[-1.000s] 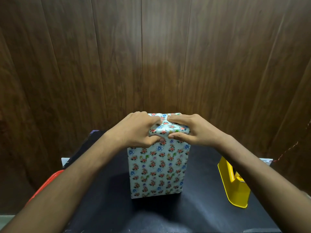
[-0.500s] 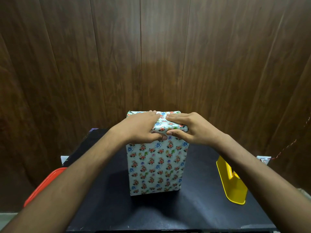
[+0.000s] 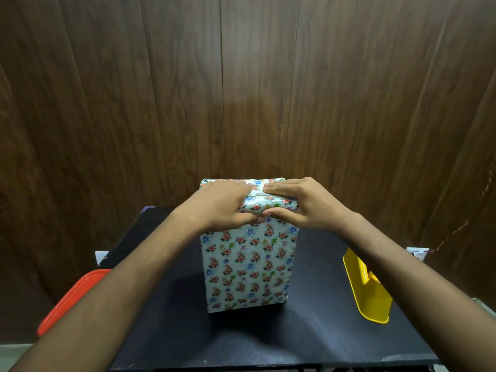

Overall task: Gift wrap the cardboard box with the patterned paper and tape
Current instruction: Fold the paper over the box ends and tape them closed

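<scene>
The box, covered in white paper with a small flower pattern, stands upright on the black table. My left hand and my right hand meet at its top front edge. Each hand has its fingers laid over the folded paper flap on top and its thumb against the front face, pinching the paper along that edge. The thumb tips touch at the middle. A seam in the paper shows between the fingertips on top. The box's back and sides are hidden.
A yellow tape dispenser stands on the table to the right of the box, partly behind my right forearm. A red lid or tray sticks out at the table's left edge. A dark wood-panelled wall rises close behind.
The bulging paper flap on top has been pressed flatter onto the box. Both hands stay at the top front edge, and the thumbs have come together.
</scene>
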